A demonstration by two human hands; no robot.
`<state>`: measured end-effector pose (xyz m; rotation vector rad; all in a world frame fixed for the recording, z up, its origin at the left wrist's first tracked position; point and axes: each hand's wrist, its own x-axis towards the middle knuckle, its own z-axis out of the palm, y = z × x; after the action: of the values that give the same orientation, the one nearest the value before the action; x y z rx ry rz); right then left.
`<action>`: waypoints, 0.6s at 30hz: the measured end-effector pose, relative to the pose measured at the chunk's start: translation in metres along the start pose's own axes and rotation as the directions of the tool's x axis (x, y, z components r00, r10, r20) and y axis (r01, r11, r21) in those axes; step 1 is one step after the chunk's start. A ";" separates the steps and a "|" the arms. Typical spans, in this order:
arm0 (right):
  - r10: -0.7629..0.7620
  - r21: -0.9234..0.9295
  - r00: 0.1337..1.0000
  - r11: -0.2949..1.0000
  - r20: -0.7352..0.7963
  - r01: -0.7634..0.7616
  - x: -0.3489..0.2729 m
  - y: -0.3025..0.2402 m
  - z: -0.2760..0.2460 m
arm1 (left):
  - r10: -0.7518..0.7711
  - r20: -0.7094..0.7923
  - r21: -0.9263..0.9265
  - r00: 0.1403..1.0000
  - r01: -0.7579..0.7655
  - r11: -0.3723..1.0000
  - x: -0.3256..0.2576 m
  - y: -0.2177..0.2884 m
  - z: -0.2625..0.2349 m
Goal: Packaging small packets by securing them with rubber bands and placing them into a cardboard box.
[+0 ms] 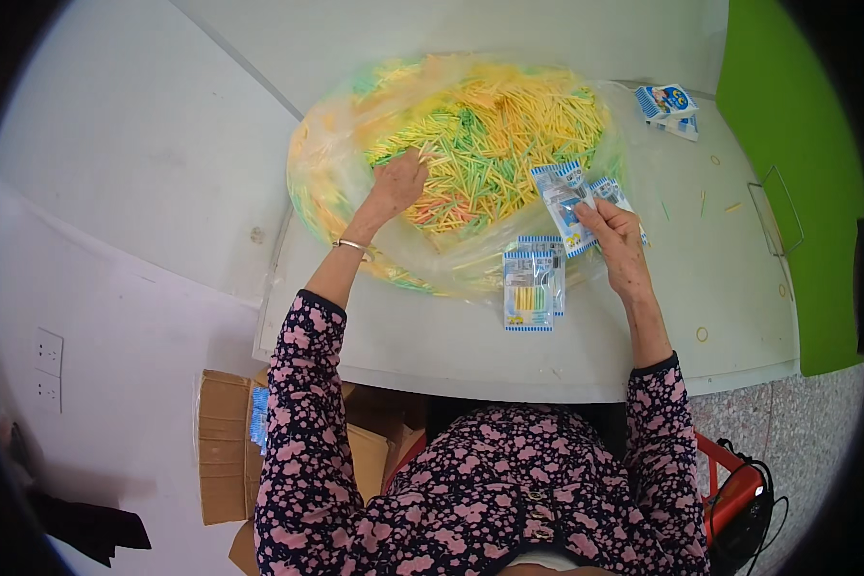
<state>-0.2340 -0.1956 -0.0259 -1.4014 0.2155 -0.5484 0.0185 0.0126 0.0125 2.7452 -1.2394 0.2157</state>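
A large clear plastic bag [331, 182] lies spread open on the table, full of thin sticks [509, 125] in yellow, green and orange-pink. At the left side of the heap is my left hand [400, 184], its fingers bent and closed on a few sticks; the fingertips are partly hidden. Over the bag's right edge my right hand [616, 238] grips a small blue-and-white packet [564, 197] between thumb and fingers. Another such packet [609, 192] shows behind it, in the same hand. Just left of that hand, two overlapping packets [528, 302] rest on the table; coloured sticks show through the front one's window.
More blue-and-white packets [670, 106] lie at the far right, by a green panel [787, 192]. Rubber bands [702, 334], stray sticks [732, 207] and a wire frame [776, 211] are on the table's right side. A cardboard box [226, 446] stands below left, a red stool [730, 490] below right.
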 end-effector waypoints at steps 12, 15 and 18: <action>0.142 0.511 0.982 0.839 0.125 -0.186 0.112 0.010 0.093 | 0.236 0.460 -0.847 0.856 0.503 -0.172 -0.016 0.039 -0.005; 0.175 0.606 0.963 0.750 0.204 -0.265 0.126 0.024 0.112 | 0.295 0.513 -0.782 0.807 0.580 -0.228 -0.014 0.048 -0.004; 0.243 0.533 0.937 0.774 0.251 -0.343 0.124 0.023 0.125 | 0.349 0.533 -0.767 0.771 0.614 -0.184 -0.013 0.040 0.003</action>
<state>-0.0654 -0.1444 -0.0045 -0.7933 0.1149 -0.1968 -0.0198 -0.0042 0.0092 1.2236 -0.4451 -1.3126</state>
